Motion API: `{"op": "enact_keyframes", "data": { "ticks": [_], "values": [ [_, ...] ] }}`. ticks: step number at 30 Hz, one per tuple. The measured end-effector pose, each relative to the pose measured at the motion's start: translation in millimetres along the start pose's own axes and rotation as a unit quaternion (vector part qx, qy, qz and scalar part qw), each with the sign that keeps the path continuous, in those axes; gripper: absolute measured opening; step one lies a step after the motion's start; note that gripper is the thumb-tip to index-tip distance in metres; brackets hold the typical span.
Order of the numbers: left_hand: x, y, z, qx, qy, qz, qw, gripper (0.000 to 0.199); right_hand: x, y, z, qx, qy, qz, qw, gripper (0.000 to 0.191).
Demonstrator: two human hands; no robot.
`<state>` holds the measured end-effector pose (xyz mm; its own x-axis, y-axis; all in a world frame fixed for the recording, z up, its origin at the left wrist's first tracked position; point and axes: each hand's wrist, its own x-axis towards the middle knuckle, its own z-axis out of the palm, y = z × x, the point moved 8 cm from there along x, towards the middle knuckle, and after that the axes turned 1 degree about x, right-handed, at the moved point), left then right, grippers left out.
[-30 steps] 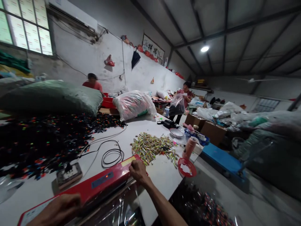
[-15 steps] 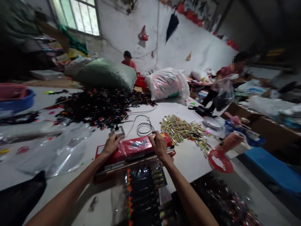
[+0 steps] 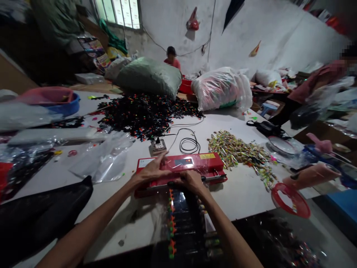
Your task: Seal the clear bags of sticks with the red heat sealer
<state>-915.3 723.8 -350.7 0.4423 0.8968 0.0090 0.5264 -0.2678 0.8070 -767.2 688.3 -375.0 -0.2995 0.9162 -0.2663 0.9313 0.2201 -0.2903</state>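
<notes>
white tabletop spreads under your forearms, and on its near side a film-wrapped row of black pieces with orange and green ends runs from the red machine toward you; a black bag lies to your left. your right hand is at the machine's front edge, fingers curled in, though you cannot tell from here whether they clamp on the film. your left hand lies over the machine's left part, thumb and fingers apart. a red light glows on the machine's dark panel. left of it lies a clear plastic bag; just beyond are a power socket and a looped black cable, with a heap of yellowish pieces to the right. farther back sits a black heap flecked with bright colors, then a green sack and a stuffed clear bag. behind them you see a person in red, another person at far right, and the pale wall.
</notes>
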Motion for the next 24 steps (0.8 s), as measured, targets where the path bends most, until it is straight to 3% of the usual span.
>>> {"op": "enact_keyframes", "data": {
  "ticks": [1, 3, 6, 9, 11, 14, 16, 18, 20, 21, 24],
  "values": [
    [-1, 7, 6.9, 0.049, -0.011, 0.026, 0.998, 0.065, -1, -1, -2, 0.004, 0.0, -0.002, 1.0, 0.034],
    [0, 15, 21.7, 0.118, -0.026, 0.059, 0.991, 0.039, -3, -3, -5, 0.015, -0.002, -0.003, 1.0, 0.034],
    [4, 14, 41.3, 0.13, -0.054, 0.065, 0.988, 0.01, -6, -3, -8, 0.021, -0.004, 0.0, 1.0, 0.036],
    [7, 11, 47.6, 0.128, -0.053, 0.058, 0.989, 0.01, -7, -4, -10, 0.021, 0.002, -0.004, 1.0, 0.036],
    [13, 10, 36.6, 0.126, -0.019, 0.036, 0.991, 0.028, -7, -4, -10, 0.022, 0.005, 0.004, 1.0, 0.035],
    [28, 6, -19.4, 0.136, 0.106, -0.039, 0.984, 0.038, -7, -2, -10, 0.019, 0.0, 0.025, 1.0, 0.038],
    [30, 0, -77.5, 0.157, 0.198, -0.102, 0.962, 0.027, -7, 0, -9, 0.019, -0.006, 0.035, 0.999, 0.042],
    [13, -5, -134.2, 0.192, 0.25, -0.151, 0.937, 0.028, -6, 3, -8, 0.024, -0.014, 0.041, 0.999, 0.045],
    [-22, -12, -172.8, 0.237, 0.244, -0.183, 0.922, 0.03, -4, 4, -6, 0.025, -0.018, 0.037, 0.999, 0.046],
    [-45, -16, -183.1, 0.26, 0.223, -0.198, 0.918, 0.025, -3, 3, -6, 0.023, -0.018, 0.031, 0.999, 0.046],
    [-122, -34, -186.2, 0.324, 0.163, -0.257, 0.896, 0.014, -2, 1, -5, 0.015, -0.014, 0.02, 1.0, 0.044]
  ]
}}
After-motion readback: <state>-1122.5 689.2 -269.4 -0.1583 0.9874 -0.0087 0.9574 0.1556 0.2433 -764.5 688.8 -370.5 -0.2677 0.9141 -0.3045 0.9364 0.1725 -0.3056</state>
